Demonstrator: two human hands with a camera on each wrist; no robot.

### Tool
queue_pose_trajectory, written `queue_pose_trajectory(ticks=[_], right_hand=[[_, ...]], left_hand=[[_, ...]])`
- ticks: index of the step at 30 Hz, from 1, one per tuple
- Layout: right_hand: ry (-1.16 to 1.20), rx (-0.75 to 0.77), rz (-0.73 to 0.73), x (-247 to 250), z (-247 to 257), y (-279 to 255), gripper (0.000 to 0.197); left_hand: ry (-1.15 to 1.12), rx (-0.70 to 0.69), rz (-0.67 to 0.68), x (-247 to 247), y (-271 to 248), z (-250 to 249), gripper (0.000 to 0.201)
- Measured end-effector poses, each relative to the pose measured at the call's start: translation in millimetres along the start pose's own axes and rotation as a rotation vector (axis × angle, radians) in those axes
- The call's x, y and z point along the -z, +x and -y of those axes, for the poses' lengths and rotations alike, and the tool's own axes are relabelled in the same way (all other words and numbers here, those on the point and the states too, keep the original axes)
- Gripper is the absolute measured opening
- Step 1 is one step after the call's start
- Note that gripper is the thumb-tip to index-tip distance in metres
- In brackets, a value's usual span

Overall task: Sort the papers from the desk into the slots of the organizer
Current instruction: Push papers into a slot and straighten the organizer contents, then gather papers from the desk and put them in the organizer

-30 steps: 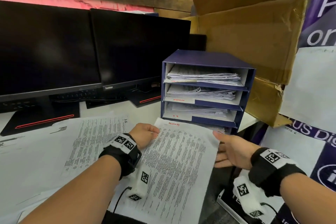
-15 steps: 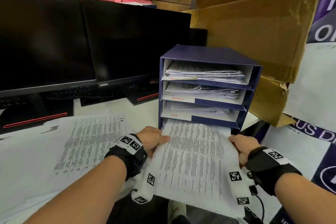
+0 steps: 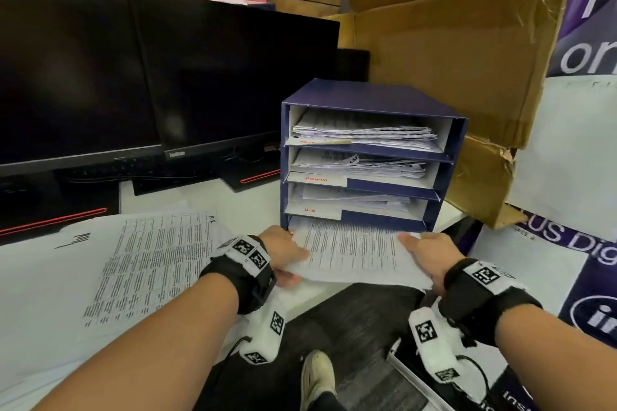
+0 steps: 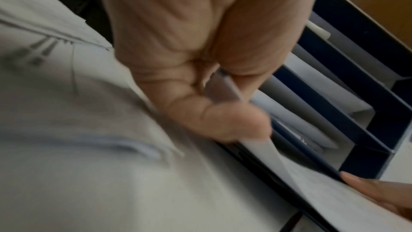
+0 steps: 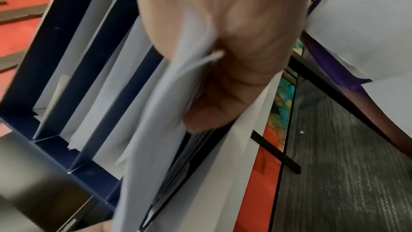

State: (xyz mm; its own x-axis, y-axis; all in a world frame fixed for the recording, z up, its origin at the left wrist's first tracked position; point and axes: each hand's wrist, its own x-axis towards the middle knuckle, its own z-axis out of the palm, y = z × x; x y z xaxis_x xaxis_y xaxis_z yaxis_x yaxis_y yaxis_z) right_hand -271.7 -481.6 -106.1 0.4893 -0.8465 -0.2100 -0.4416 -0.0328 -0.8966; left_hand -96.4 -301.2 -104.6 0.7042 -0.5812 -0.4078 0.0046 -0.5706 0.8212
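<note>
The organizer (image 3: 367, 100) is showing a dark navy blue, with white labels (image 3: 315, 179) carrying red handwriting. The papers (image 3: 350, 250) are looking white with dense black print. The wrist bands (image 3: 240, 274) are appearing black with white patches of black square codes. The monitors (image 3: 76, 77) are staying black, with red stripes on their bases.

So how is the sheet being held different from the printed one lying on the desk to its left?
The held sheet is gripped at its sides by the left hand and right hand, its far edge inside the bottom slot of the organizer; the desk sheet lies flat and untouched. The desk sheet shows a handwritten mark at its top corner; none shows on the held sheet. Both are white pages dense with black print.
</note>
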Motion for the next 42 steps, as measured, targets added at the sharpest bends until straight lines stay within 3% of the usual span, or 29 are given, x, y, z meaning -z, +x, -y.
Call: queue_pose_trajectory(ticks=[2, 4, 5, 6, 9, 12, 14, 19, 24, 29, 33, 38, 42], right_hand=[[0.121, -0.090, 0.106, -5, 4, -7, 0.056], [0.038, -0.186, 0.271, 0, 8, -19, 0.034], [-0.041, -0.227, 0.360, 5, 5, -20, 0.030], [-0.083, -0.241, 0.414, 10, 3, -22, 0.025], [0.110, -0.186, 0.378, 11, -1, -17, 0.010], [0.464, -0.145, 0.345, 0, 6, -15, 0.032], [0.487, -0.130, 0.383, -10, 9, -14, 0.045], [0.137, -0.096, 0.442, -38, 14, -19, 0.061], [-0.030, -0.008, 0.530, -72, 38, -29, 0.046], [-0.250, 0.136, 0.642, -121, 64, -48, 0.036], [-0.552, 0.288, 0.653, -162, 79, -61, 0.043], [-0.808, 0.433, 0.607, -195, 86, -57, 0.064], [-0.819, 0.421, 0.626, -209, 84, -52, 0.055]], left_hand=[[-0.089, -0.006, -0.022, 1, 2, 2, 0.006], [-0.252, -0.025, -0.138, 0, 5, 2, 0.006], [-0.356, -0.031, -0.176, -1, 7, 0, 0.007], [-0.460, -0.022, -0.178, -3, 9, -1, 0.022], [-0.638, -0.020, -0.115, -7, 9, -5, 0.038], [-0.649, -0.039, -0.056, -1, 3, -5, 0.029], [-0.571, -0.061, -0.051, 7, -3, -3, 0.014], [-0.267, -0.122, -0.138, 42, -19, 12, 0.010], [-0.062, -0.066, -0.241, 93, -49, 27, 0.003], [0.531, 0.058, -0.348, 151, -65, 61, 0.025], [0.840, 0.158, -0.238, 172, -77, 91, 0.044], [0.881, 0.080, -0.116, 172, -79, 100, 0.059], [0.823, 0.027, -0.055, 173, -80, 98, 0.058]])
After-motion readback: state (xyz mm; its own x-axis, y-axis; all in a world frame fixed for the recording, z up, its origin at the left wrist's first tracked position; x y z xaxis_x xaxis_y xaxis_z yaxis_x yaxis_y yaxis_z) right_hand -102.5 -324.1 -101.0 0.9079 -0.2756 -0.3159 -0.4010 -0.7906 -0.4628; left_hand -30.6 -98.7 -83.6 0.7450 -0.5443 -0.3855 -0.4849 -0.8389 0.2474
